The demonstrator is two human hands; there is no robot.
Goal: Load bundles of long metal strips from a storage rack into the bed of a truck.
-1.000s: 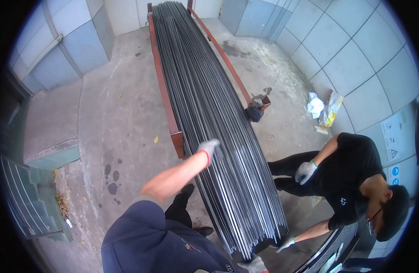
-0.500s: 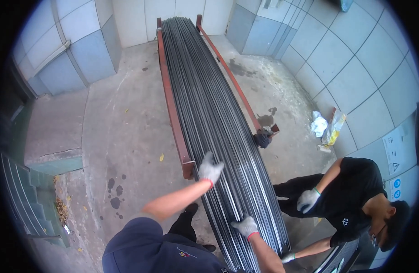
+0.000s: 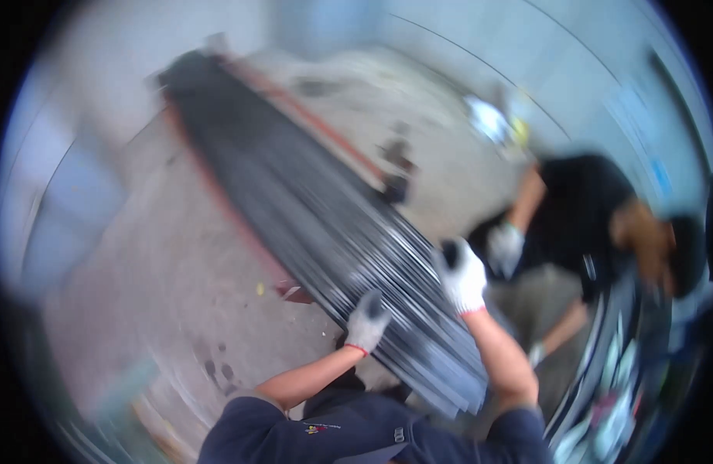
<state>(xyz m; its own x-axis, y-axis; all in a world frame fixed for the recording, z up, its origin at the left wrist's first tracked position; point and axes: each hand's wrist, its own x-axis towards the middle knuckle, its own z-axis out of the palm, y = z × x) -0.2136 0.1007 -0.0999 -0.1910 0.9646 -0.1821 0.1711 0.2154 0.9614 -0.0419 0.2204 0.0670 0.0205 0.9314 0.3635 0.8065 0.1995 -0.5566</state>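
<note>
A long bundle of thin dark metal rods (image 3: 294,185) runs from the far left toward me, its near ends shining. My left hand (image 3: 367,325), in a white glove with grey fingertips and a red cuff, is over the bundle's near left side. Its fingers look apart, and nothing shows in them. My right hand (image 3: 463,280), gloved the same way, is at the rods' right side with thumb and fingers parted around a dark patch that looks like the glove's coating. Motion blur hides whether either hand touches the rods.
Red rack rails (image 3: 310,120) flank the bundle. A person in black (image 3: 581,201) bends at the right, one gloved hand (image 3: 505,249) near the body and the other low. White and yellow litter (image 3: 492,122) lies by the wall. Blurred pale items (image 3: 612,410) are at lower right.
The view has swung, so the bundle slants more to the left. My right hand has come off the rods' near part to their right side; my left hand is nearer the rod ends.
</note>
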